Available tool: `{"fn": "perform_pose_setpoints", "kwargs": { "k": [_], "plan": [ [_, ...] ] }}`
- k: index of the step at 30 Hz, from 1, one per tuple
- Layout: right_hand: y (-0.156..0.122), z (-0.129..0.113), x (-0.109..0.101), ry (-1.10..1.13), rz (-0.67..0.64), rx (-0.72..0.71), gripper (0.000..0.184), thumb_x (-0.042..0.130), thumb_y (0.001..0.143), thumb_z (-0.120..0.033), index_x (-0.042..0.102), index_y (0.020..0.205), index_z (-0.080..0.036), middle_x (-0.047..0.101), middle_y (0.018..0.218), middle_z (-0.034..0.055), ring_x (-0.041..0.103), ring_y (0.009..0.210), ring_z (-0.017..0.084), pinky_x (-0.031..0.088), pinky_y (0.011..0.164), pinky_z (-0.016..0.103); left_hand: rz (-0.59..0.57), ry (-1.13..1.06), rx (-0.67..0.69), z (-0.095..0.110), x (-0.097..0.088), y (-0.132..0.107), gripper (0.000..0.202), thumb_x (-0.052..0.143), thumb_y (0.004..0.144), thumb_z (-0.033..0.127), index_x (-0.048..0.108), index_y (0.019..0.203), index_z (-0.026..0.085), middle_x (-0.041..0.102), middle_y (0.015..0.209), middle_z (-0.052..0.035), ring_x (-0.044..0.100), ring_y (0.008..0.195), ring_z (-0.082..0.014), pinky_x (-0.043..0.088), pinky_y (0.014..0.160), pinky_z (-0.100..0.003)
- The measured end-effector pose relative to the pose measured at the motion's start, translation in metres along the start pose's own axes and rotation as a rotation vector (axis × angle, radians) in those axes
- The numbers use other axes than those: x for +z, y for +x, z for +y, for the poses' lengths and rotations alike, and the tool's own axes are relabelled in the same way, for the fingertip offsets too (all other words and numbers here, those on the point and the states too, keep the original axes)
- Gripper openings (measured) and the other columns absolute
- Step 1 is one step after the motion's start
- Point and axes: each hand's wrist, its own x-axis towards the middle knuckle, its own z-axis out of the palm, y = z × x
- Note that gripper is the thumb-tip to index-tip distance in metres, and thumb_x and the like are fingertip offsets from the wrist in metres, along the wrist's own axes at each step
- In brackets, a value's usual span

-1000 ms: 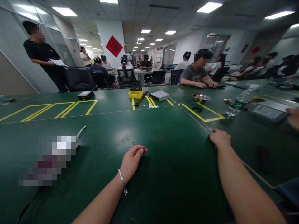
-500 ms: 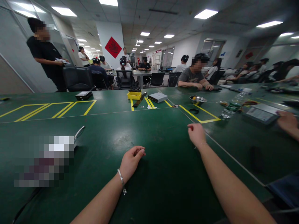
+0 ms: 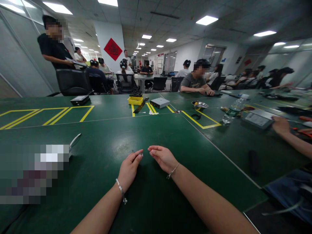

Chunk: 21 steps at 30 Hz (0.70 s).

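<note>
My left hand (image 3: 129, 167) is above the green table (image 3: 97, 195), thumb and forefinger pinched on a small shiny metal piece (image 3: 140, 154) too tiny to identify. Just to its right, my right hand (image 3: 163, 158) has its fingertips drawn together and pointed at the left one, with a small gap between the hands. Whatever the right fingers hold, if anything, is hidden. Both wrists wear thin bracelets. A blurred-out object (image 3: 41, 175) with a pale loop lies to the left of my left hand.
Farther back are a yellow tray (image 3: 135, 100) with dark items, a grey metal box (image 3: 159, 103), a metal bowl (image 3: 200, 105) and a black device (image 3: 80, 100). To the right are a plastic bottle (image 3: 230, 113) and a co-worker's hand (image 3: 280, 125) touching another grey box (image 3: 258, 118).
My right hand has come left and nearer, from beside the yellow-taped corner to beside my left hand. The left hand stays low over the table, and the view has turned slightly right.
</note>
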Motion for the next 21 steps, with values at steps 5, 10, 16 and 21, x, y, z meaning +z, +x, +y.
{"fn": "perform_pose_setpoints", "kwargs": {
  "k": [5, 10, 16, 21],
  "plan": [
    [0.003, -0.002, -0.006, -0.072, -0.059, 0.04, 0.02, 0.069, 0.062, -0.027, 0.059, 0.073, -0.014, 0.059, 0.067, 0.0016, 0.049, 0.052, 0.006, 0.041, 0.052, 0.021, -0.02, -0.056, -0.03, -0.001, 0.0, 0.0, 0.039, 0.046, 0.077, 0.042, 0.06, 0.105, 0.019, 0.066, 0.092, -0.0041, 0.06, 0.082, -0.0177, 0.045, 0.077, -0.03],
    [0.001, 0.001, -0.005, -0.148, -0.162, 0.024, 0.028, 0.065, 0.065, -0.039, 0.057, 0.073, -0.014, 0.054, 0.059, -0.0022, 0.047, 0.049, 0.006, 0.038, 0.05, 0.02, -0.045, -0.026, -0.036, 0.001, 0.0, 0.0, 0.033, 0.049, 0.075, 0.041, 0.064, 0.096, 0.02, 0.067, 0.085, -0.0031, 0.059, 0.082, -0.0185, 0.044, 0.077, -0.03],
    [0.001, 0.003, -0.005, -0.186, -0.149, 0.002, 0.028, 0.068, 0.061, -0.037, 0.053, 0.069, -0.015, 0.054, 0.055, -0.003, 0.046, 0.047, 0.006, 0.036, 0.05, 0.021, -0.106, -0.111, -0.104, 0.007, 0.001, -0.003, 0.026, 0.055, 0.07, 0.034, 0.061, 0.089, 0.017, 0.065, 0.073, -0.0013, 0.059, 0.069, -0.0156, 0.045, 0.066, -0.028],
    [0.002, 0.003, -0.006, -0.172, -0.135, -0.01, 0.028, 0.069, 0.06, -0.036, 0.056, 0.071, -0.014, 0.057, 0.058, -0.0013, 0.049, 0.051, 0.007, 0.038, 0.054, 0.023, -0.079, -0.159, -0.087, 0.01, 0.004, -0.002, 0.02, 0.061, 0.06, 0.02, 0.056, 0.079, 0.017, 0.062, 0.076, 0.0005, 0.058, 0.069, -0.0129, 0.044, 0.067, -0.026]
  ]
}}
